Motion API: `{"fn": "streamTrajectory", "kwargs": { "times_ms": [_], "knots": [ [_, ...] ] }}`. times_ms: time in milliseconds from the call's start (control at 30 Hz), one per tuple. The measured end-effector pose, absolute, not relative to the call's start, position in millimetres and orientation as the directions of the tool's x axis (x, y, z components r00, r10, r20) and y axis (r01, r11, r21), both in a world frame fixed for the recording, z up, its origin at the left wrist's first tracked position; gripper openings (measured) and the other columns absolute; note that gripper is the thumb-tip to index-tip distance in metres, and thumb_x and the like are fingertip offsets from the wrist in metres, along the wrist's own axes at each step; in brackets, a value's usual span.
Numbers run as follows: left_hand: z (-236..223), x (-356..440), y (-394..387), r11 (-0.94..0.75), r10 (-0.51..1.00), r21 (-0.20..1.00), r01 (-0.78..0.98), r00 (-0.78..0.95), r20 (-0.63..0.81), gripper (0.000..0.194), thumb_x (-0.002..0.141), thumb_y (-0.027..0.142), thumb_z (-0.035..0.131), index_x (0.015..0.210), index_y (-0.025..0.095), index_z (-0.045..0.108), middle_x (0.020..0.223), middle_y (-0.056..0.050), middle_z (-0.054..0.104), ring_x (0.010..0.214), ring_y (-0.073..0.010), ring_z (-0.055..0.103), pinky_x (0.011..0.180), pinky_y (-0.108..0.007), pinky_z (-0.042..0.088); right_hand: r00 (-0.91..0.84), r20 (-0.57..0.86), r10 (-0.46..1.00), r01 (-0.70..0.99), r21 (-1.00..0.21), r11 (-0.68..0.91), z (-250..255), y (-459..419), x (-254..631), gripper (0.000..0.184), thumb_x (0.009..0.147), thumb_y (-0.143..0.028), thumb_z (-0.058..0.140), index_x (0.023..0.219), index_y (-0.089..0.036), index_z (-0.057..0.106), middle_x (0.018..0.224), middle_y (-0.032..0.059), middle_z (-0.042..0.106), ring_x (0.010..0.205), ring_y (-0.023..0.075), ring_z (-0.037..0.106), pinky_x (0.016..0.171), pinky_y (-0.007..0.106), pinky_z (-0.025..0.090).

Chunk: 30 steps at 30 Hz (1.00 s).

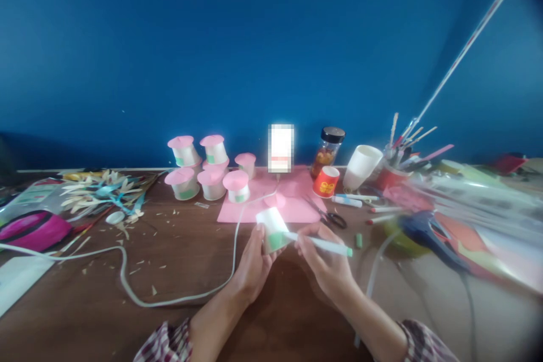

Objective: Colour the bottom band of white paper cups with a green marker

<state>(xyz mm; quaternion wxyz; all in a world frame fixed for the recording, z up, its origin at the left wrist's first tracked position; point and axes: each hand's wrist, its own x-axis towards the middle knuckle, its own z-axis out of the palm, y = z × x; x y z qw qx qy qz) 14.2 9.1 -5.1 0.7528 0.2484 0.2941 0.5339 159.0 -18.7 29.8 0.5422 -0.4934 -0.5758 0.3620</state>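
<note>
My left hand is wrapped round a small white paper cup, which is tilted and has a green patch low on its side. Between the fingers of my right hand is a white marker with a green end. Its tip meets the cup at the green patch. A small green marker cap lies on the table to the right. Beyond my hands, on a pink paper sheet, lies a pink paper disc. Several white cups with pink tops and green patches, such as one cup, stand at the back left.
Scissors, a red paper cup, a lidded jar and stacked white cups are at the back right. A glue gun lies right, blurred. A white cable snakes across the wooden table, left of my hands.
</note>
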Motion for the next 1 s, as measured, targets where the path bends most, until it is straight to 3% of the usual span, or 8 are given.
{"fn": "streamTrajectory", "kwargs": {
  "times_ms": [233,533,767,1000],
  "knots": [
    [-3.4,14.2,8.3,0.326,0.942,0.703,-0.632,0.276,-0.189,0.047,0.088,0.052,0.048,0.114,0.014,0.06,0.109,-0.012,0.069,0.115,-0.0259,0.057,0.107,-0.043,0.034,0.101,0.276,0.956,0.193,-0.948,0.254,29.2,-18.8,159.4,0.017,0.084,-0.034,0.06,0.078,-0.018,0.058,0.063,-0.0002,0.06,0.056,0.0128,0.055,0.053,0.022,0.045],
    [-4.5,14.4,8.4,0.34,0.94,0.68,-0.65,0.268,-0.213,0.045,0.091,0.047,0.046,0.122,0.015,0.055,0.119,-0.011,0.065,0.117,-0.0254,0.056,0.108,-0.043,0.034,0.084,0.266,0.96,0.186,-0.951,0.248,27.8,-18.3,160.0,0.018,0.085,-0.034,0.059,0.078,-0.018,0.058,0.064,0.0,0.06,0.057,0.0126,0.054,0.053,0.022,0.045],
    [-6.9,13.1,7.1,0.326,0.944,0.709,-0.626,0.258,-0.206,0.038,0.088,0.047,0.051,0.114,0.021,0.06,0.115,-0.01,0.067,0.117,-0.0268,0.055,0.104,-0.043,0.038,0.033,0.283,0.959,0.199,-0.942,0.271,26.1,-18.4,158.7,0.015,0.086,-0.032,0.058,0.079,-0.018,0.059,0.067,0.0012,0.062,0.059,0.0132,0.056,0.055,0.023,0.046],
    [-3.7,13.4,8.4,0.338,0.94,0.687,-0.644,0.272,-0.208,0.04,0.089,0.047,0.048,0.111,0.016,0.06,0.112,-0.011,0.067,0.113,-0.025,0.058,0.104,-0.042,0.037,0.059,0.245,0.968,0.164,-0.958,0.233,33.5,-17.9,160.1,0.016,0.081,-0.032,0.062,0.075,-0.017,0.06,0.064,0.0007,0.061,0.057,0.0124,0.054,0.053,0.023,0.045]
  ]
}}
